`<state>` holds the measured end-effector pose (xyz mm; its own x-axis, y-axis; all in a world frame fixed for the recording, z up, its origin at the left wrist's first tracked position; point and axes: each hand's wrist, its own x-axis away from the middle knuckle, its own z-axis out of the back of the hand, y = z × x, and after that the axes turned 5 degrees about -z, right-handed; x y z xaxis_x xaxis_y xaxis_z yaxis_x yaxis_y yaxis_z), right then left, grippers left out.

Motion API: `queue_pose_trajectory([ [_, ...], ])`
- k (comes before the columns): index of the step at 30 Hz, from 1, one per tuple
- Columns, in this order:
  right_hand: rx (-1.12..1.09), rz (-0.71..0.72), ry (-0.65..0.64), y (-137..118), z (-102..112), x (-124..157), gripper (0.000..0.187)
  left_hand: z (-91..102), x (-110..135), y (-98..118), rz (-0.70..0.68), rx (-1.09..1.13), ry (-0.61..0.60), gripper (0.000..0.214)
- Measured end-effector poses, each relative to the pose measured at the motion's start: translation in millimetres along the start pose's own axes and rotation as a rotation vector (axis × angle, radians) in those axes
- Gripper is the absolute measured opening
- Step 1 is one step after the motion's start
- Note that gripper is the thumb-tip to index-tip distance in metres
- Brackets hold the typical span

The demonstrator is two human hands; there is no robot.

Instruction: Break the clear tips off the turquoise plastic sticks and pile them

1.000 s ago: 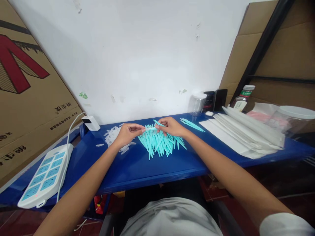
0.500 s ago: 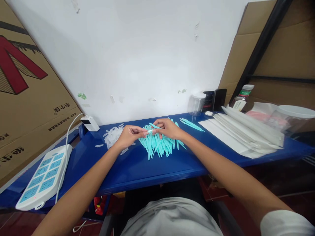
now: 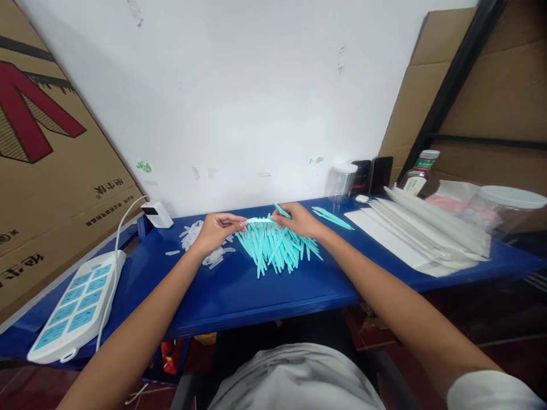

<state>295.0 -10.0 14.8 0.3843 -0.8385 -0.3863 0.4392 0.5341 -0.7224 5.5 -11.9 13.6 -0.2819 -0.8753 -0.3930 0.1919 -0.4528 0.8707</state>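
My left hand point(image 3: 220, 229) is closed, its thumb and fingertips pinching a narrow clear plastic sleeve point(image 3: 253, 220). Opposite it, my right hand point(image 3: 294, 219) is closed around a slim turquoise stick point(image 3: 282, 211) that pokes up past the fingers. A pale, shiny strip spans the gap between the two sets of fingertips; I cannot tell whether it is one piece or two joined. Below both hands spreads a loose pile of turquoise sticks point(image 3: 273, 250). Beside and partly behind my left hand lies a heap of clear plastic sleeves point(image 3: 216, 257).
Several turquoise sticks point(image 3: 333, 218) lie apart at the right on the blue table point(image 3: 265, 302). Farther right are white padded envelopes point(image 3: 427, 233), a clear jar point(image 3: 343, 182) and a bottle point(image 3: 421, 173). A power strip point(image 3: 77, 307) and a white plug-in device point(image 3: 156, 214) sit left.
My hands have drawn slightly apart and a little upward, showing more of the pale strip between them. More clear sleeves show near my left hand.
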Motion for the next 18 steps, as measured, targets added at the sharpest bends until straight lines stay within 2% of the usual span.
queue_pose_trajectory([
  [4, -0.036, -0.009, 0.006, 2, -3, -1, 0.026, -4.7, 1, 4, 0.006, -0.002, -0.011, 0.043],
  [7, 0.002, 0.003, 0.003, 4, 2, -4, 0.030, -3.9, 0, 7, -0.024, -0.056, -0.026, 0.045],
  [10, 0.106, -0.043, 0.129, 16, 24, -7, 0.034, 7.2, -3, 6, -0.125, -0.312, -0.046, 0.045],
  [12, 0.293, -0.172, 0.257, 29, 46, -6, 0.027, 20.0, -4, 4, -0.168, -0.556, -0.114, 0.042],
  [14, 0.558, -0.354, 0.295, 45, 70, -2, 0.021, 33.6, -5, 1, -0.107, -0.690, -0.279, 0.040],
  [16, 0.719, -0.530, 0.262, 59, 90, 5, 0.025, 44.5, -5, -1, -0.024, -0.704, -0.405, 0.040],
  [18, 0.802, -0.669, 0.211, 69, 104, 11, 0.028, 50.7, -5, -1, 0.014, -0.676, -0.439, 0.041],
])
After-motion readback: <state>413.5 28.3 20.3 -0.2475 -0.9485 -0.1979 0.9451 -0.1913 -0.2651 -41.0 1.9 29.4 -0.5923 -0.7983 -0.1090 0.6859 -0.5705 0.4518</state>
